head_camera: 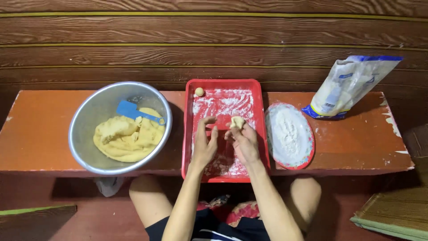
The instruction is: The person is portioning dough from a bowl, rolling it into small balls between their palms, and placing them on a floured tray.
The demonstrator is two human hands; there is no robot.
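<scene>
— How far had it got?
— One dough ball [199,92] lay at the red tray [189,134]'s upper left; most dough [127,140] remained in the bowl [89,120], left of frame.
— And the hands?
— The right hand [244,142] pinched a dough piece [237,122] at frame centre; the left hand [204,143] was spread, holding nothing.

Bench [40,129]: orange-red surface with white scuffs at its right end; the wall [214,40] behind the bench is dark brown wood grain crossed by thin yellow lines. Tray [187,134]: red, dusted white inside, carrying one pale yellow ball [199,92] at its far left corner; left of the tray, a silver bowl [89,116] contains yellow dough [125,140] and a blue scraper [133,110]. Right of the tray: a red-rimmed plate [307,156] of white flour [287,131], then a white bag [350,85] with blue trim.
</scene>
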